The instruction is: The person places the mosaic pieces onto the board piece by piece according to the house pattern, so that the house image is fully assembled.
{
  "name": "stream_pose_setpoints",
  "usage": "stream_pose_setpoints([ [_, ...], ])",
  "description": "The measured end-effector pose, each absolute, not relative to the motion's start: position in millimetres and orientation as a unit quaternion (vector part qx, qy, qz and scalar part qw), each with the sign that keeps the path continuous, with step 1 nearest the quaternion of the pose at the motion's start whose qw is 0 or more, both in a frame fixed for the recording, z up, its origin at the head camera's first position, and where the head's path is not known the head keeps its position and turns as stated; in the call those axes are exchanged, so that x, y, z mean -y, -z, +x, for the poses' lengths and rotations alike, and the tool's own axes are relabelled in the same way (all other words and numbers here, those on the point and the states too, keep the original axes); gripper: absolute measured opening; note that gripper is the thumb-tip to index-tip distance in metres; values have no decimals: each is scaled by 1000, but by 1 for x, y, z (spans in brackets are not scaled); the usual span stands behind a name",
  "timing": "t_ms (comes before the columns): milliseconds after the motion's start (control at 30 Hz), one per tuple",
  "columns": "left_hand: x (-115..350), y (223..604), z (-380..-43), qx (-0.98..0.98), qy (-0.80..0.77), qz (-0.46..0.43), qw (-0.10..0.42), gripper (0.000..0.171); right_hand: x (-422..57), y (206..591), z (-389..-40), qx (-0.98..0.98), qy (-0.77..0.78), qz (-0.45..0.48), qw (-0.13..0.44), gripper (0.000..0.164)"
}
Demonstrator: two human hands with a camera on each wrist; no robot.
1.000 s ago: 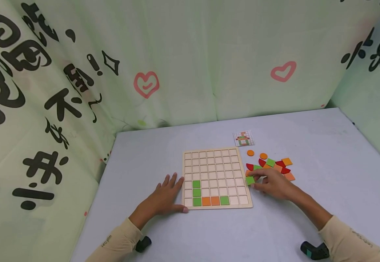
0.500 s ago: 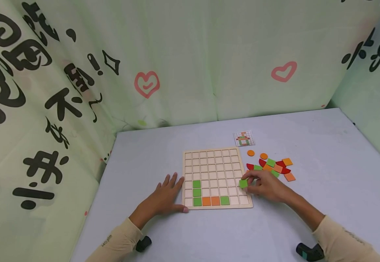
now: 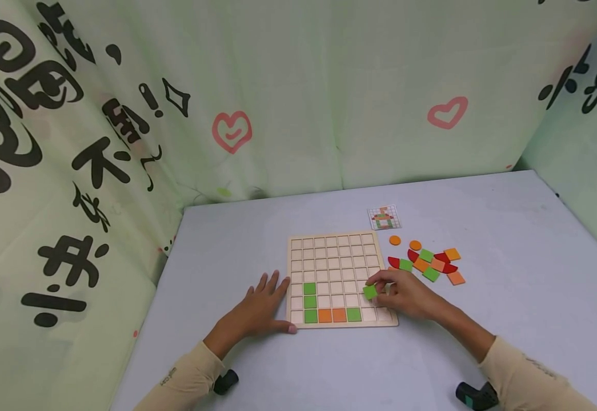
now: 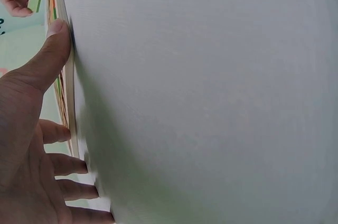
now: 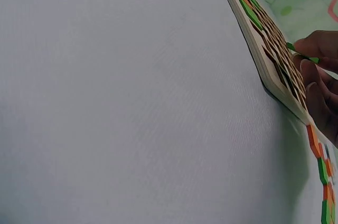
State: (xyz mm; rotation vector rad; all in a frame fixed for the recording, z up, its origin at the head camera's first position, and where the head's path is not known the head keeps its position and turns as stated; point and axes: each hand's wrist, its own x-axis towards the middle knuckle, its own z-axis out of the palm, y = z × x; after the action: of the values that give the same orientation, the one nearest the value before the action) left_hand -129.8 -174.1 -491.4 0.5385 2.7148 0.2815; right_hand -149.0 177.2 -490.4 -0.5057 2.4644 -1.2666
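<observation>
A right hand [image 3: 401, 294] pinches a green square tile [image 3: 369, 292] between thumb and fingers, over the right part of a gridded wooden board [image 3: 333, 262].
The tile seems just clear of the cells, though the wrist views are too edge-on to be sure. The left hand [image 3: 257, 314], fingers spread and grasping nothing, touches the board's left edge. Three green tiles [image 3: 310, 301] form a column, its foot continuing rightward with two orange tiles [image 3: 325, 315] and another green one; loose pieces [image 3: 437, 265] lie beyond the right edge, near a printed card [image 3: 384, 217].
</observation>
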Motion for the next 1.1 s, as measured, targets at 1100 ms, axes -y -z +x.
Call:
stream_pose_setpoints([
  [1100,174,492,-130,-960,-106,188,181,112,-150,498,-149,-867,417,-218,166,27],
])
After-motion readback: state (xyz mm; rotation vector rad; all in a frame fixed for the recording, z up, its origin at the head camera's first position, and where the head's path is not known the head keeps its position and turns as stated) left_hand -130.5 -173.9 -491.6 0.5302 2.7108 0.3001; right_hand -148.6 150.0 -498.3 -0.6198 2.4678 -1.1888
